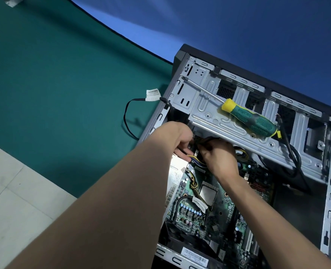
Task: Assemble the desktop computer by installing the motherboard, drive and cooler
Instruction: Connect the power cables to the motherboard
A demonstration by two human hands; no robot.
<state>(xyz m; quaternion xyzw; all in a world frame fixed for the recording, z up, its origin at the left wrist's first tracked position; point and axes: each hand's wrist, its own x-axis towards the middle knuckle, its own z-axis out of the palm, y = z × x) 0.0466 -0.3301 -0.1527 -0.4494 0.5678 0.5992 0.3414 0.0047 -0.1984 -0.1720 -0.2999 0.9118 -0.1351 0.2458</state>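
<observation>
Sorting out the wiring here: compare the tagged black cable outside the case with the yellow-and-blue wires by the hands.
The tagged black cable loops loose over the green mat, untouched; the yellow-and-blue wires sit inside the case, pinched by the left hand. The cable is one black strand with a white label; the wires are several coloured strands.

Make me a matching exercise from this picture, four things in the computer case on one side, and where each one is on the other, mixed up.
Things
1. screwdriver
2. tagged black cable
3. motherboard
4. left hand

Places
A. flat inside the case, below the hands
B. lying on the metal drive cage
C. at the cables under the drive cage
D. looping out onto the green mat

Pairs: 1-B, 2-D, 3-A, 4-C
</observation>
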